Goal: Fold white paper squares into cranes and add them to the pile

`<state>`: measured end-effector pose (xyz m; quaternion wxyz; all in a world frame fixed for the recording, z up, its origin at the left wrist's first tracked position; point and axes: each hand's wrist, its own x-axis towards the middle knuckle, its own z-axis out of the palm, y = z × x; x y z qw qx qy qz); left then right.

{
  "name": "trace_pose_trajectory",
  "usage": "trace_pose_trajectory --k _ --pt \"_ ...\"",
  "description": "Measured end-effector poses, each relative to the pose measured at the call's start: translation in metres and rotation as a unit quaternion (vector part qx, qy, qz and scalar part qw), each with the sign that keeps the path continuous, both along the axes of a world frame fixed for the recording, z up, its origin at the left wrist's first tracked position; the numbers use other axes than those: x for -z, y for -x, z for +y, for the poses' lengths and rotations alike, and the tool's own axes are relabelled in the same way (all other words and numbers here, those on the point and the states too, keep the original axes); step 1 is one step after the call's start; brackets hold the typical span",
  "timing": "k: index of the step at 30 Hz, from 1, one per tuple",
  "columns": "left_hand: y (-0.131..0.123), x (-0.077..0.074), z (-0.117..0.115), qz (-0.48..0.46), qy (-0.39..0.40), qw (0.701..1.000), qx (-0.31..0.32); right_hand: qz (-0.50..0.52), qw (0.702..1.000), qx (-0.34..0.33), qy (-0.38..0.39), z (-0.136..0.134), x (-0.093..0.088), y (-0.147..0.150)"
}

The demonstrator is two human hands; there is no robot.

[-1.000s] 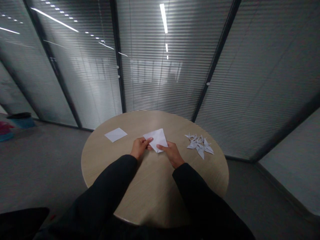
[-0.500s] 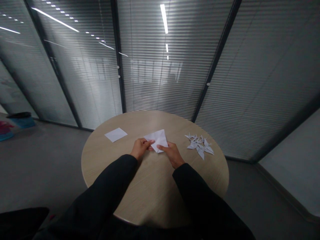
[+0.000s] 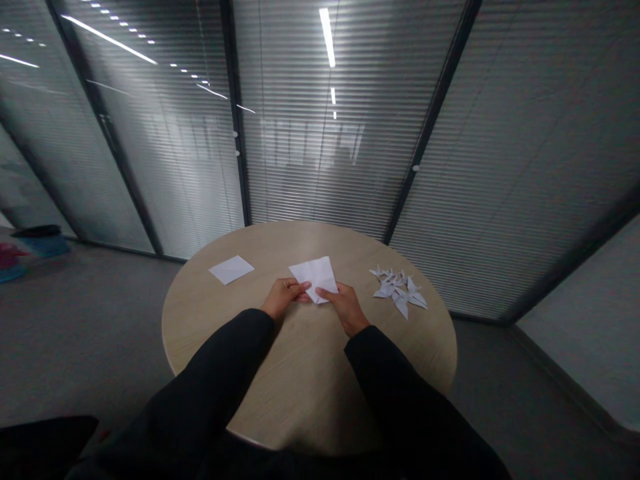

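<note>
A folded sheet of white paper [image 3: 316,277] is held between my two hands at the middle of the round wooden table [image 3: 300,380]. My left hand [image 3: 285,298] pinches its left corner, the fingertips lying along the lower edge. My right hand [image 3: 346,308] grips its lower right side with the thumb on top. Part of the fold is hidden by my fingers. A flat square of white paper [image 3: 231,269] lies to the left of my left hand, out of reach of my fingers.
To the right, a heap of several white origami cranes [image 3: 398,292] lies on the table. Glass partitions with slatted blinds [image 3: 320,147] stand behind the table. A blue bin [image 3: 43,244] and a pink object [image 3: 7,257] sit on the grey floor at far left.
The folded paper has shifted slightly and sits a little flatter between my hands. My left fingers have slid along its lower edge toward the right.
</note>
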<state>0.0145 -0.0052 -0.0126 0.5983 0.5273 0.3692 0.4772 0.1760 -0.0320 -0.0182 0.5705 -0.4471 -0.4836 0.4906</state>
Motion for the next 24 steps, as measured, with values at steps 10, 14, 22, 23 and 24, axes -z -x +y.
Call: trace_pose_trajectory --k 10,14,22,23,24 --pt "0.0045 0.0037 0.0059 0.098 -0.066 0.991 -0.062 -0.005 1.000 -0.002 0.013 0.0030 0.0034 0.0009" --pt "0.0071 0.0045 0.0076 0.138 -0.094 0.983 -0.069 -0.022 1.000 -0.009 0.016 0.0027 0.0039 -0.0006" --pt "0.0035 0.0043 0.0049 0.060 -0.032 0.998 -0.011 -0.017 0.999 0.021 0.024 0.0023 0.0026 -0.0009" --pt "0.0027 0.0044 0.0038 0.056 -0.028 0.998 -0.001 -0.010 0.999 0.025 0.023 0.0021 0.0024 -0.0006" --pt "0.0021 0.0047 0.0027 0.054 -0.026 0.998 0.006 -0.005 0.999 0.027 0.023 0.0019 0.0020 -0.0002"
